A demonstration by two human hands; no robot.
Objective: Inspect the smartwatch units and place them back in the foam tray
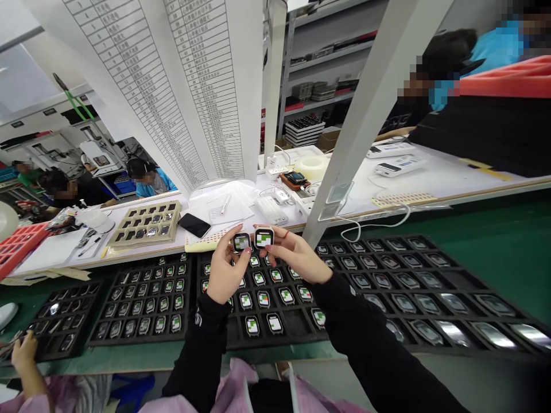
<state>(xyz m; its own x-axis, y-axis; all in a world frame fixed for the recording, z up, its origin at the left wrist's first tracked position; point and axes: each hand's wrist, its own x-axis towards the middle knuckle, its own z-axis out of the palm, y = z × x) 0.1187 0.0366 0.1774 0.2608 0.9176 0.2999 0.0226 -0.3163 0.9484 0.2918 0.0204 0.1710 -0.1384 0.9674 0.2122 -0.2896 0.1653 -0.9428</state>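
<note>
My left hand [229, 268] grips a smartwatch body [241, 242] between thumb and fingers, its lit screen showing green and white blocks. A second smartwatch body [264, 238] with a similar lit screen is pinched in my right hand [297, 255]. Both watches are held side by side, close together, facing me. Beneath my hands lies a black foam tray [297, 324] with watches in its compartments, many with lit green and white screens. Some of its compartments are bare. My forearms hide part of this tray.
More watch trays flank the middle one: a left tray [142, 338] and a right tray [467, 281]. On the shelf behind lie a black phone [194, 225], a beige tray [172, 229] and a white power bank [272, 210]. A slanted post [365, 103] rises right. A co-worker's hand [24, 351] is at far left.
</note>
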